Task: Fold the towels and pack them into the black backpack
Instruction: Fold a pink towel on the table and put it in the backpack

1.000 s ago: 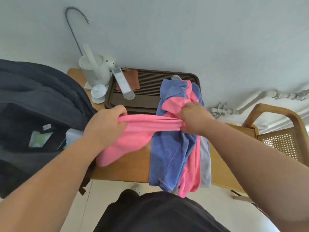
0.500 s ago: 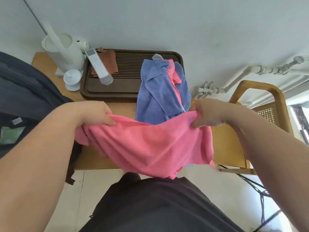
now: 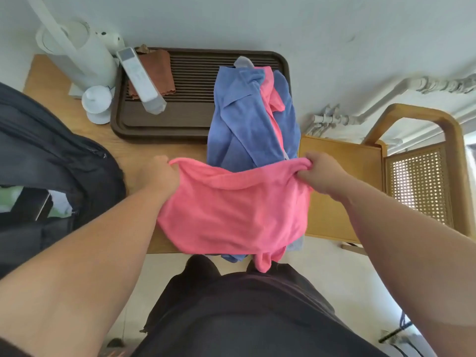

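Far left: the black backpack (image 3: 49,161) sits on the wooden table (image 3: 85,130), its mouth open toward the person, with something white and green showing inside. Behind it, against the wall, a white kettle (image 3: 77,47) stands on the table with a small white lid (image 3: 97,103) just in front of it.

Next over, a dark brown slatted tray (image 3: 180,119) lies flat on the table. A white remote (image 3: 140,81) leans across its left part, over a brown cloth (image 3: 159,70).

The left hand (image 3: 158,173) is closed around one top corner of a pink towel (image 3: 231,210) — fist tight, knuckles up. The towel hangs spread between both hands, its upper edge sagging a little in the middle, its lower part draped over the near edge of the table.

Behind the pink towel, a heap of blue towels (image 3: 239,119) lies partly on the tray's right end and runs down the table toward the person; another pink towel (image 3: 273,99) is tucked among them, and a grey edge shows at the far end.

The right hand (image 3: 322,171) pinches the other top corner, fingers curled shut on the bunched cloth.

Far right: a wooden chair (image 3: 422,140) with a woven cane back stands just beside the table — white pipes (image 3: 386,99) run along the wall behind it.
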`<state>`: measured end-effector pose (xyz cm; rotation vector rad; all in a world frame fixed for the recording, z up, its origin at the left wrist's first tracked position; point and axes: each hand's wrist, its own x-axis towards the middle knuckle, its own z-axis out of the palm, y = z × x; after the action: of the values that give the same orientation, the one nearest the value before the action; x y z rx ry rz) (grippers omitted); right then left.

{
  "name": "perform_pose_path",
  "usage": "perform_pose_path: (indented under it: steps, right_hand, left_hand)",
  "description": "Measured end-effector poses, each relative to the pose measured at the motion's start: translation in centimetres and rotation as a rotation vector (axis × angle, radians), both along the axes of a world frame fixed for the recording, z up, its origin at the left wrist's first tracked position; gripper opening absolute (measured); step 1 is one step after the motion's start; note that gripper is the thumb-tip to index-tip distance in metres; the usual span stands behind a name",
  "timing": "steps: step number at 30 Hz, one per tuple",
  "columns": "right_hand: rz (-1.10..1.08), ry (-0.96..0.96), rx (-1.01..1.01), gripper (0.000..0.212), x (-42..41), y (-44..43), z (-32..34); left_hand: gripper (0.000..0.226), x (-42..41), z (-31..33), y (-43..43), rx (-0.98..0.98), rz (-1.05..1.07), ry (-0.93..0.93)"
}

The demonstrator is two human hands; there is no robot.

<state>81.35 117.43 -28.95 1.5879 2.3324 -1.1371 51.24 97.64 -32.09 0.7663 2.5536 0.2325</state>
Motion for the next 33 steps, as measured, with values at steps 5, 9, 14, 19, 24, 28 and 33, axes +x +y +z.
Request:
perform_pose_path:
  steps: [5, 9, 14, 19, 24, 28, 33]
  right_hand:
    - [-0.406, 0.383, -0.177, 0.028, -1.5, 2.3, 1.3]
    - [-0.458, 0.364, -0.125, 0.069, -2.3, 3.4, 0.7]
    - [-0.610, 0.213, -0.094, 0.094, -1.2, 1.6, -1.9]
    - [-0.444, 0.072, -0.248, 0.037, 1.6, -2.7, -5.0]
    - [-0.398, 0.073, -0.198, 0.029, 2.9, -3.7, -5.3]
    - [-0.354, 0.092, -0.232, 0.008, 3.1, -4.0, -4.8]
    - [-0.441, 0.201, -0.341, 0.033, 3.8, -5.5, -3.7]
  left_hand:
    - [0.031, -2.5, 2.2, 2.2, 0.230, 0.151, 0.123]
    - [0.063, -3.2, 2.2, 2.9, 0.018, -0.009, 0.154]
    - [0.062, 2.5, 0.9, 1.8, 0.089, -0.314, 0.210]
    - [0.063, 10.4, -2.5, -2.0, 0.087, -0.624, -0.162]
    - [0.044, 12.8, -4.3, -2.6, -0.021, -0.730, -0.072]
    - [0.019, 12.4, -4.8, -2.4, -0.027, -0.760, 0.026]
    - [0.013, 12.3, -4.3, -2.0, 0.041, -0.674, -0.017]
